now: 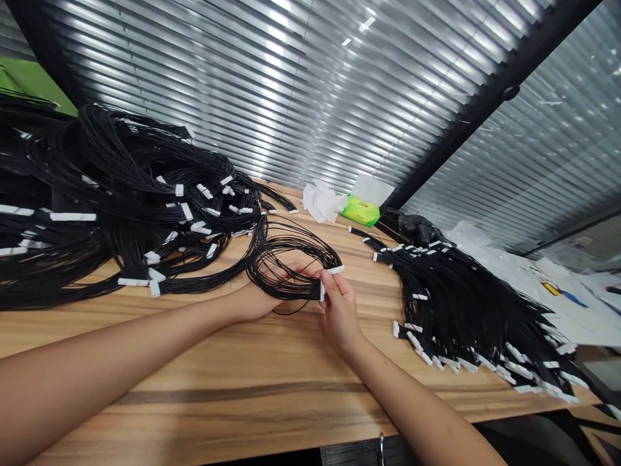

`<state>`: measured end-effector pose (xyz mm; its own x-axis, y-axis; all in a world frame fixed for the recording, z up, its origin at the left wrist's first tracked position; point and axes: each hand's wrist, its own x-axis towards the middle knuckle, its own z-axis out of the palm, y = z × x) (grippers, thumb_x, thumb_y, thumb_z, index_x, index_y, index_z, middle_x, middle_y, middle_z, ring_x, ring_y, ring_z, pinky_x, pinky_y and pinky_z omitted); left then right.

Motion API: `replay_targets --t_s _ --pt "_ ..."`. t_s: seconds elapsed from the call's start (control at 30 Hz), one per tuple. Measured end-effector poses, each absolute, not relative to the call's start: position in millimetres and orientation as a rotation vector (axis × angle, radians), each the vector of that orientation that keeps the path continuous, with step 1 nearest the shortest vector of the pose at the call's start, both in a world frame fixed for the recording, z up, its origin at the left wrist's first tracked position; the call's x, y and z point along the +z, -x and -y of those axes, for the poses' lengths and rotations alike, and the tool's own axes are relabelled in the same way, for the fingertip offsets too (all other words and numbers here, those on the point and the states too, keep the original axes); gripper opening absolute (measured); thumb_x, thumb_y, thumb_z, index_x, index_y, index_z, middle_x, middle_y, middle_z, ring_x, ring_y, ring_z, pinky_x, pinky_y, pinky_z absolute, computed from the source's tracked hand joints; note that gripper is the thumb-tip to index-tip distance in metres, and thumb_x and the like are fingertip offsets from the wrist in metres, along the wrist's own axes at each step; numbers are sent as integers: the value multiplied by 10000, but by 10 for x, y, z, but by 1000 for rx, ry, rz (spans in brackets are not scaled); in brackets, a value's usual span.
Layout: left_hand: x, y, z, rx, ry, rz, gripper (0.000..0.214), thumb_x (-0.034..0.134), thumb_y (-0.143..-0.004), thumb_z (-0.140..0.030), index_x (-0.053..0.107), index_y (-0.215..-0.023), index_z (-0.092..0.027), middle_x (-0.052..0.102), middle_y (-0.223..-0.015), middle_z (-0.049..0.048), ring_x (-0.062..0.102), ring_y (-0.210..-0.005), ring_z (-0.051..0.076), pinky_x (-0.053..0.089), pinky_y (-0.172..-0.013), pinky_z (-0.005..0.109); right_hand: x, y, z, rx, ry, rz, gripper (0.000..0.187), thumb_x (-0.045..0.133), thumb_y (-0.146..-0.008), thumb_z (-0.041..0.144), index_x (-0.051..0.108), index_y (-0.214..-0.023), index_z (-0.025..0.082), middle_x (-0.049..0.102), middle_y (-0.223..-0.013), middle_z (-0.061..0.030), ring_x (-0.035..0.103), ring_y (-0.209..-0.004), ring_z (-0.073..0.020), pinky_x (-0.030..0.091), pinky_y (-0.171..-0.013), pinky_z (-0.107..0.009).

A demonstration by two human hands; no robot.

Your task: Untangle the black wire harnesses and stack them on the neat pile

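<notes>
The left hand [259, 301] cups a limp, light coil of thin black wires [291, 255] — best held at the white plastic connectors [336, 269] the right hand [339, 307] pinches.

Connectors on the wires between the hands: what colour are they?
The connectors are white, in the head view.

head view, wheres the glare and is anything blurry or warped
In the head view, bright streaks of glare run across the metal window blinds; the looped black wires look reasonably sharp, with no obvious motion blur; wide-angle distortion tilts the wooden desk and stretches the left forearm and right forearm.
</notes>
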<state>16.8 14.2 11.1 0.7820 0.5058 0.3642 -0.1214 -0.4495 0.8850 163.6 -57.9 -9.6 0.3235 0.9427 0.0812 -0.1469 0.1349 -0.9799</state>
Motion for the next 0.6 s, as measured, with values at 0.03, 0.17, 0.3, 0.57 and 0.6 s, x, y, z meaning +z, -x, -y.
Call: replay_targets --t_s 0.03,0.17,0.3,0.57,0.6 --pt "96 -164 -150 741 -1921 -317 259 484 -905 -294 615 -1088 -166 658 -1142 105 623 -1008 193 486 -922 354 -96 -1633 585 972 1153 905 351 633 -754 523 618 -717 174 412 -528 50 296 -482 -89 225 -450 -235" --pt "5 -187 -182 819 -1959 -375 238 478 -901 -284 644 -1029 -171 693 -1072 75 632 -978 182 482 -913 324 -96 -1632 594 938 1160 891 358 636 -748 532 609 -730 176 427 -546 47 302 -487 -86 214 -447 -234" --pt "-62 -188 -153 751 -2034 -598 255 477 -886 -305 684 -894 -157 718 -805 34 626 -689 147 495 -654 247 -70 -1676 556 836 1181 840 355 616 -756 535 613 -788 181 439 -573 46 297 -483 -87 211 -446 -240" --pt "-9 -75 -21 1055 -2431 -808 230 586 -827 -387 724 -736 -227 625 -543 -37 529 -495 84 332 -513 207 -35 -1745 480 714 1192 807 342 599 -773 521 606 -785 179 384 -559 52 285 -488 -94 205 -456 -248" --pt "-2 -69 -16 1138 -2469 -734 209 587 -832 -363 721 -752 -225 612 -532 -40 529 -504 82 344 -536 208 -41 -1735 484 727 1193 814 337 601 -776 516 605 -781 179 379 -553 53 281 -488 -94 202 -455 -247"
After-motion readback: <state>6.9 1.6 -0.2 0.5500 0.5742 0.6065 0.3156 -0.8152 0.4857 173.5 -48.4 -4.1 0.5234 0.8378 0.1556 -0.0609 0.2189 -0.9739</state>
